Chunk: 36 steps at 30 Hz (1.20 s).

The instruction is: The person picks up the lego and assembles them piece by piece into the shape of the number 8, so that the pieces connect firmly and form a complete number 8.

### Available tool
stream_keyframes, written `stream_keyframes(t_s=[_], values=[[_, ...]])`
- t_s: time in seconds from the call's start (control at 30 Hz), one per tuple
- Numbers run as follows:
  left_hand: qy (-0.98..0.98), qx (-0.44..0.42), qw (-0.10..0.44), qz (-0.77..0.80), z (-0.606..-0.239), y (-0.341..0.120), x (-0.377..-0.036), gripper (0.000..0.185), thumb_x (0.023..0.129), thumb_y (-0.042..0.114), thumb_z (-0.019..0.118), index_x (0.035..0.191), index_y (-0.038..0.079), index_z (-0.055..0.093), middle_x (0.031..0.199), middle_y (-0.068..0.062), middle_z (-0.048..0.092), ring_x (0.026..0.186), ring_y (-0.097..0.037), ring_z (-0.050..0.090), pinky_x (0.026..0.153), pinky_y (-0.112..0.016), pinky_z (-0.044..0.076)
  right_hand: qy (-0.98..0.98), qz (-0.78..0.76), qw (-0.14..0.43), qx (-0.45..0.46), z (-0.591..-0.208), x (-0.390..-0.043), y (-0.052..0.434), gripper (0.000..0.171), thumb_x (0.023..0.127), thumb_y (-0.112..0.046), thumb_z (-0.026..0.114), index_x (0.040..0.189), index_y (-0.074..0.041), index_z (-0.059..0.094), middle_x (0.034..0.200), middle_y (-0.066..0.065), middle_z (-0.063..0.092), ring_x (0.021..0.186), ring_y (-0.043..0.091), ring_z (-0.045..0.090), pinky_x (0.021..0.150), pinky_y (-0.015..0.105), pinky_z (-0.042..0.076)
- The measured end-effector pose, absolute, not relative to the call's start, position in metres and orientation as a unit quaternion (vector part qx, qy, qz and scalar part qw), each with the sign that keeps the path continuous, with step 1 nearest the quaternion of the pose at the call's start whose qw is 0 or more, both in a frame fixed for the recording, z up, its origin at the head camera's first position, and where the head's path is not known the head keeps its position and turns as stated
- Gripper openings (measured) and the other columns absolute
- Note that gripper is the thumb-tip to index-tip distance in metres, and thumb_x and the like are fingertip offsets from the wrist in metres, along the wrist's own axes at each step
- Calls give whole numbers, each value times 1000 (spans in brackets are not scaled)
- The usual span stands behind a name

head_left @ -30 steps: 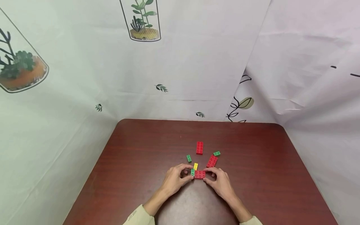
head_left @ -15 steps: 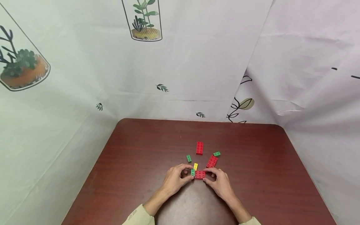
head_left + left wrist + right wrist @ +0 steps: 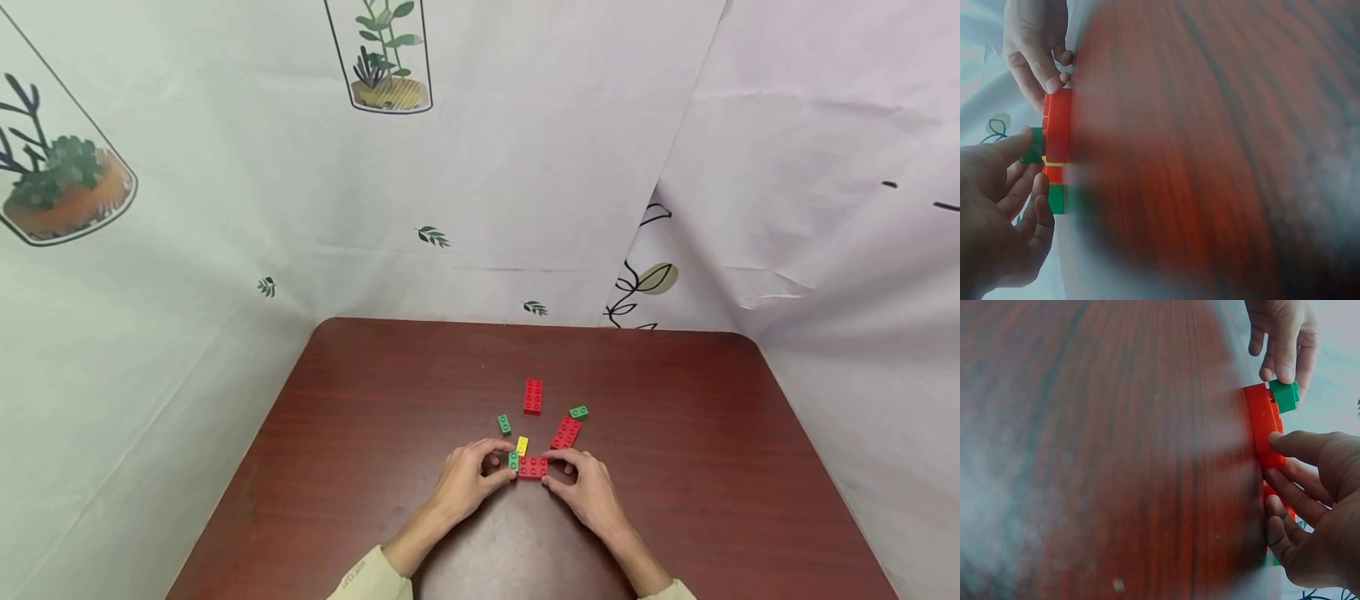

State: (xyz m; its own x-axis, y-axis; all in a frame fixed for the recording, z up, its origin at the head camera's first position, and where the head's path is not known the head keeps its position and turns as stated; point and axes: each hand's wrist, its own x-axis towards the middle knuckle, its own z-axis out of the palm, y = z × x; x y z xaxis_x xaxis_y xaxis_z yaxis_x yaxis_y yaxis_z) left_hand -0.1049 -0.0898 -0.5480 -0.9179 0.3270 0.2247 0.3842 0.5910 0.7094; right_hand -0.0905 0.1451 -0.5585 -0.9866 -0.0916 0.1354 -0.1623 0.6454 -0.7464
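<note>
In the head view my left hand (image 3: 467, 479) pinches a small green toy brick (image 3: 513, 461) between thumb and fingertips. That brick (image 3: 1285, 395) sits on top of the left end of a red toy brick (image 3: 533, 467), as the right wrist view shows. Whether the studs are fully pressed together I cannot tell. My right hand (image 3: 588, 486) grips the right end of the same red brick (image 3: 1059, 125), thumb on the near side and fingers behind. A yellow brick (image 3: 522, 446) lies just behind the pair, close to my left fingertips.
Farther back on the brown table (image 3: 390, 375) lie a red brick (image 3: 533, 397) and a green brick (image 3: 504, 425). Behind my right hand, another red brick (image 3: 566, 432) lies with a green brick (image 3: 578, 412) at its far end. White printed cloth (image 3: 525, 167) surrounds the table.
Both hands keep their hold on the green and red bricks with hardly any motion. The whole head view shifts only slightly.
</note>
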Motion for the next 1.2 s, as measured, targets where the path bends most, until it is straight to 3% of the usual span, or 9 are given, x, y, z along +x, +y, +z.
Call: stream_keyframes(t_s=[0.53, 0.9, 1.2], values=[[-889, -204, 37, -407, -548, -89, -105, 31, 88, 23, 89, 117, 17, 79, 87, 4, 71, 74, -9, 65, 66, -24, 47, -906, 415, 50, 71, -558, -90, 146, 33, 78, -6, 94, 107, -17, 82, 89, -7, 67, 78, 11, 53, 69, 29, 42], [-884, -220, 59, -408, -550, -89, -104, 32, 88, 23, 89, 118, 15, 79, 80, 11, 65, 66, 3, 54, 59, -21, 43, -905, 417, 44, 66, -559, -90, 146, 32, 79, -6, 94, 107, -18, 82, 87, -8, 65, 78, 10, 52, 69, 29, 41], [-889, -219, 53, -399, -550, -90, -104, 33, 90, 25, 87, 120, 15, 78, 83, 10, 67, 63, 5, 52, 58, -20, 41, -905, 417, 45, 66, -561, -90, 145, 32, 79, -6, 94, 106, -18, 82, 84, -9, 63, 77, 9, 51, 69, 28, 41]])
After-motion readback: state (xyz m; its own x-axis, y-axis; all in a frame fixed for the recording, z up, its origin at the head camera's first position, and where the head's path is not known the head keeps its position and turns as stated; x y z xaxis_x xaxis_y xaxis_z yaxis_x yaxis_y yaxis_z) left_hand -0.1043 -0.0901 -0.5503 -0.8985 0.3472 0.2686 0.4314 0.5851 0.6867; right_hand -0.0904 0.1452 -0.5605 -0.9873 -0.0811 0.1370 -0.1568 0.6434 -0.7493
